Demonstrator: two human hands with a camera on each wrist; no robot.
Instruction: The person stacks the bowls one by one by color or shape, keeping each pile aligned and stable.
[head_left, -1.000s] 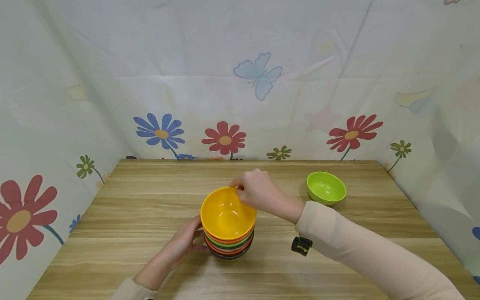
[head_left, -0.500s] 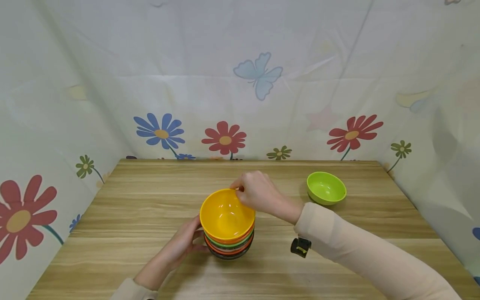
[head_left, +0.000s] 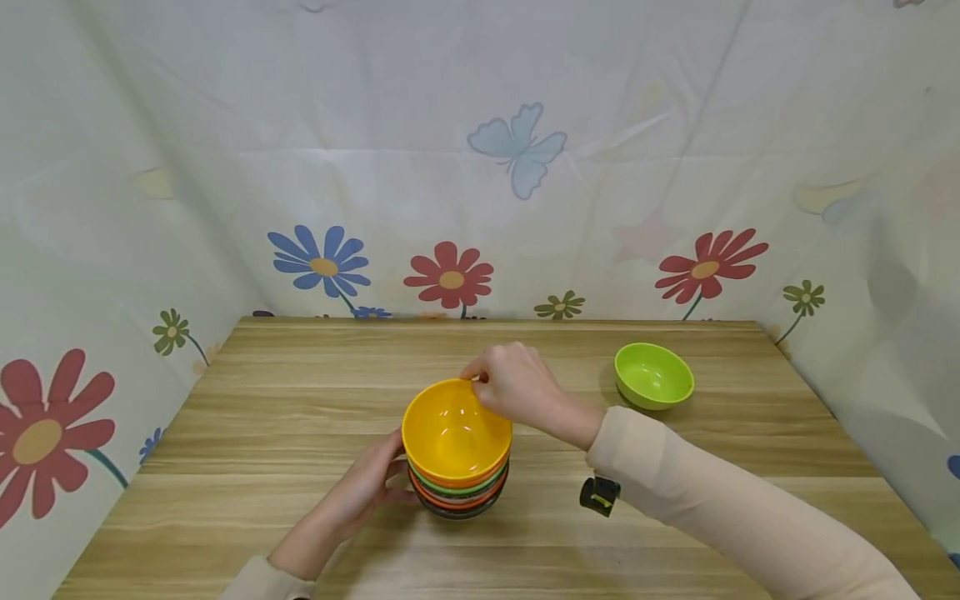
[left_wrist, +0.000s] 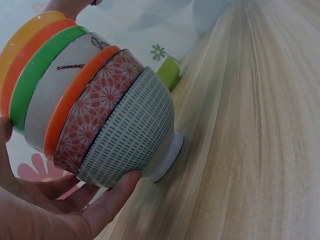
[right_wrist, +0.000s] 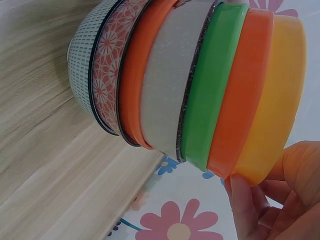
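A stack of several nested bowls stands upright on the wooden table (head_left: 300, 400). On top is a yellow bowl (head_left: 456, 429), whose far right rim my right hand (head_left: 521, 387) pinches between thumb and fingers. Beneath it come an orange bowl (right_wrist: 245, 90), a green bowl (left_wrist: 47, 75), a speckled pale bowl (right_wrist: 170, 75), another orange bowl (right_wrist: 137, 75), a red flower-patterned bowl (left_wrist: 97, 107) and, lowest, a white bowl with green dashes (left_wrist: 132, 130). My left hand (head_left: 363, 483) touches the stack's left side, fingers spread from the upper rims to the bottom bowl.
A lime-green bowl (head_left: 652, 377) sits apart at the back right of the table. Behind and beside the table hangs a pale cloth (head_left: 375, 100) printed with flowers and a butterfly. A small black device (head_left: 600, 495) hangs by the right cuff.
The yellow bowl's far rim and the right hand have come slightly lower, mostly in the first half second. The left hand and the lime-green bowl stay in place.
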